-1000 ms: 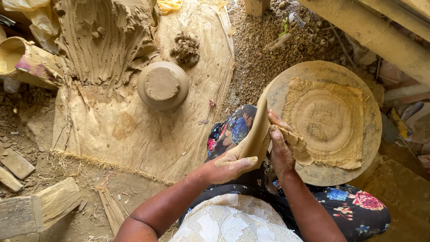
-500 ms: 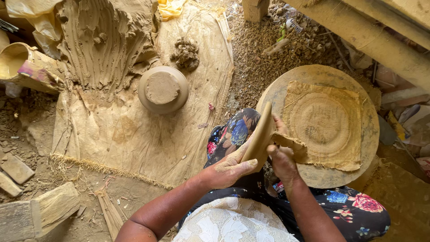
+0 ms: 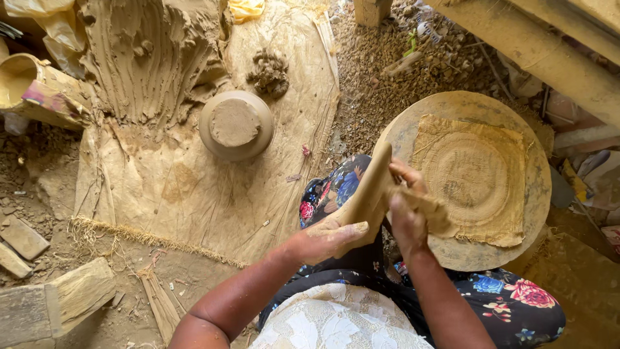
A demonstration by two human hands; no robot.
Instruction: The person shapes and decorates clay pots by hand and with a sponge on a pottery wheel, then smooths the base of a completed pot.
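- Since the earlier frame, both hands have lifted the wooden paddle (image 3: 368,194) steeper, off the round disc (image 3: 400,139).
- Left hand (image 3: 326,240): fingers clamped on the paddle's lower end.
- Right hand (image 3: 407,213): closed on a muddy cloth (image 3: 429,207) pressed against the paddle's flat, clay-coated blade.
- Disc: carries coarse burlap (image 3: 471,174) with ring marks.
- Beyond: an upturned clay pot (image 3: 236,124) on sacking (image 3: 194,187).

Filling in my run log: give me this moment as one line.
left hand: holds flat wooden paddle | right hand: wipes paddle with clay-soaked rag | beside: round board with cloth
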